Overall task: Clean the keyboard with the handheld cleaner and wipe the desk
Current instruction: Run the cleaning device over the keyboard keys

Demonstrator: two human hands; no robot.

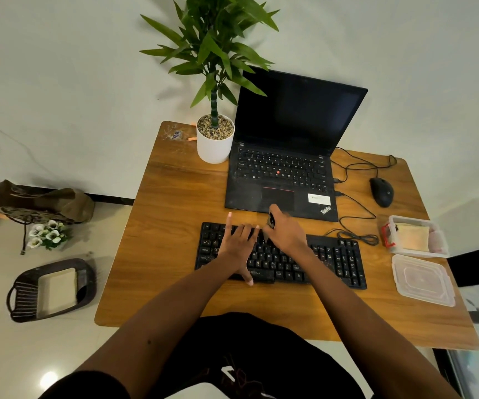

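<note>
1. The keyboard [319, 263] looks light and stiff, and likely to slide on the smooth wooden desk [169, 226]. Pinning it flat with a palm seems the sensible hold.
2. The handheld cleaner [271, 221] appears small, rigid and light, best gripped round its body.
3. The keyboard is black with pale legends and lies mid-desk, just near of the laptop [281, 168].
4. The left hand [237, 243] lies spread, fingers straight, on the keyboard's left half. The right hand [287, 231] curls round the dark cleaner at the keyboard's far edge.

Bare left hand [237, 244], right hand [287, 233] and forearms; black sleeve [88, 384], black pale-printed garment [249, 341].
</note>
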